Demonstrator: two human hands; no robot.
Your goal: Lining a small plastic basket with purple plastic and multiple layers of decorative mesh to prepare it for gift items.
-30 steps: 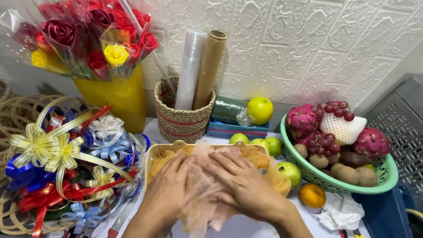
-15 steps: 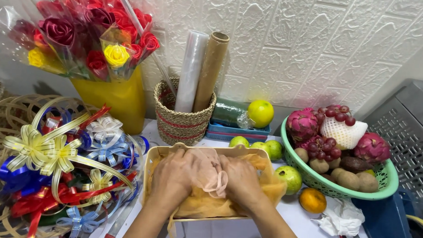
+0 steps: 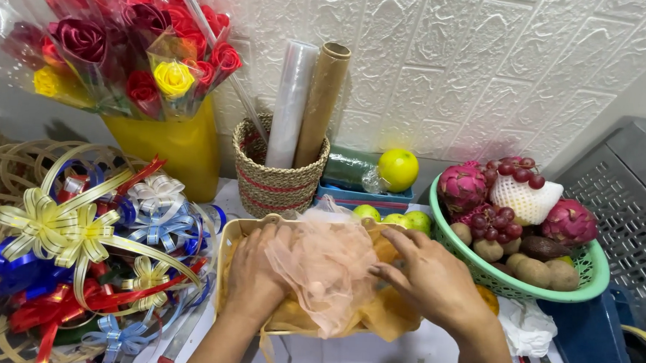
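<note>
A shallow tan basket tray (image 3: 228,232) lies on the white table in front of me, lined with orange fabric (image 3: 393,315). A bunched piece of peach netting (image 3: 326,265) sits on the fabric in the middle. My left hand (image 3: 255,273) presses down inside the tray at the netting's left edge. On the netting's right side, my right hand (image 3: 431,277) rests on the fabric with spread fingers, fingertips touching the netting.
A pile of ribbon bows (image 3: 95,244) lies left on wicker baskets. A yellow vase of wrapped roses (image 3: 179,146) and a woven holder with two rolls (image 3: 276,176) stand behind. A green basket of fruit (image 3: 588,269) sits right, with loose limes (image 3: 396,170) nearby.
The netting, spread flat under both hands a second ago, is now gathered into a puffed bunch at the tray's middle. Both hands have moved apart to its sides.
</note>
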